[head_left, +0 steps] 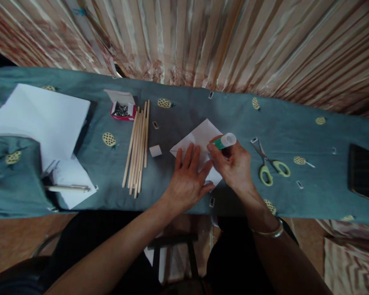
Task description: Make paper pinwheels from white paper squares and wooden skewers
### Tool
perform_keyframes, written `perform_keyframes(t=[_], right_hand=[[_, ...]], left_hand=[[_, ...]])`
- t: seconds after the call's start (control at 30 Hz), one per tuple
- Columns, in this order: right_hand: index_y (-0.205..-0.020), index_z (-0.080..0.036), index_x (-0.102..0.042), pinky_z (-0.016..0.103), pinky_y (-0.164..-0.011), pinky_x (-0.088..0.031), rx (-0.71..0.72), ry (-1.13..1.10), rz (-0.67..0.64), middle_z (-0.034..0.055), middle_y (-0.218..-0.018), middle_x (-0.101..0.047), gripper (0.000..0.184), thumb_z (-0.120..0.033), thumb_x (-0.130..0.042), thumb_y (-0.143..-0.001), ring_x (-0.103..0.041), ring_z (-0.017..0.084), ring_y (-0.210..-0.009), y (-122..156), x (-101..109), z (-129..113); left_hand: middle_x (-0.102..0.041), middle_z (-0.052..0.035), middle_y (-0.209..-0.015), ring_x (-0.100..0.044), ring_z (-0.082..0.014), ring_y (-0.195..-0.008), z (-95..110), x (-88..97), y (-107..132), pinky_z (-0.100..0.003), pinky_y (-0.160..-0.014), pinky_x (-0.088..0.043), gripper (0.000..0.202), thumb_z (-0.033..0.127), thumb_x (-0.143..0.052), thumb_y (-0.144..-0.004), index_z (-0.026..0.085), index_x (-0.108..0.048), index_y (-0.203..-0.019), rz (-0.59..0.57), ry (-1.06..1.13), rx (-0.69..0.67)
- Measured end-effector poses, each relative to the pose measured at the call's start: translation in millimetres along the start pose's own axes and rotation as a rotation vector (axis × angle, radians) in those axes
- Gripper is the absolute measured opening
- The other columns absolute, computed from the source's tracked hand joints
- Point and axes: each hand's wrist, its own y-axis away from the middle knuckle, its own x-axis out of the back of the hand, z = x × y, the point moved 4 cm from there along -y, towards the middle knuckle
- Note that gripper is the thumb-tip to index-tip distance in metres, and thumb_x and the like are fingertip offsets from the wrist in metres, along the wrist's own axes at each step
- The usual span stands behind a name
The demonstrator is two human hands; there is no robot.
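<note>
A square of white paper (203,133) lies turned cornerwise on the cloth-covered table, with fold lines in it. Spread flat on its lower left part, my left hand (186,178) presses it down. My right hand (233,164) is wrapped round a glue stick (226,141), white with a green band, tilted over the paper's right side. The glue stick's lower end is hidden behind my fingers, so I cannot tell if it touches the paper. A small white paper piece (155,150) sits left of the sheet.
Several wooden sticks (137,151) and an open red box (123,110) of small metal pieces lie to the left. Farther left are white sheets (55,114) and a pen (67,188). Green-handled scissors (269,162) and a phone (362,171) lie to the right. A curtain (184,41) hangs behind.
</note>
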Motion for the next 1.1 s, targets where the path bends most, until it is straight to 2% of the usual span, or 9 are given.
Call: perform_keyframes(t=[0.43, 0.83, 1.1], right_hand=[[-0.101, -0.021, -0.065, 0.032, -0.061, -0.048, 0.011, 0.030, -0.040, 0.0032, -0.078, -0.069, 0.036, -0.053, -0.060, -0.086, -0.061, 0.018, -0.062, 2.5, -0.8, -2.7], [-0.095, -0.019, -0.066, 0.029, -0.056, -0.046, 0.010, 0.089, -0.074, 0.0029, -0.074, -0.069, 0.035, -0.052, -0.059, -0.087, -0.061, 0.017, -0.059, 6.8, 1.3, -4.7], [-0.097, -0.019, -0.066, 0.029, -0.056, -0.047, 0.036, 0.074, -0.062, 0.0025, -0.074, -0.070, 0.037, -0.054, -0.059, -0.087, -0.062, 0.017, -0.058, 7.6, 4.1, -5.4]], left_hand=[[-0.027, -0.0226, -0.158, -0.015, -0.0445, -0.147, 0.1, -0.3, 0.2, -0.072, -0.113, -0.015, 0.058, 0.050, -0.059, -0.088, 0.018, -0.049, -0.135, -0.005, -0.014, 0.006], [-0.031, -0.0257, -0.154, -0.018, -0.0462, -0.146, 1.7, 0.5, -1.2, -0.071, -0.112, -0.017, 0.070, 0.052, -0.061, -0.086, 0.017, -0.041, -0.143, -0.036, -0.068, 0.015], [-0.031, -0.0223, -0.156, -0.018, -0.0443, -0.147, 1.3, 1.3, -0.8, -0.071, -0.113, -0.018, 0.065, 0.051, -0.060, -0.087, 0.018, -0.046, -0.140, -0.031, -0.052, 0.019]])
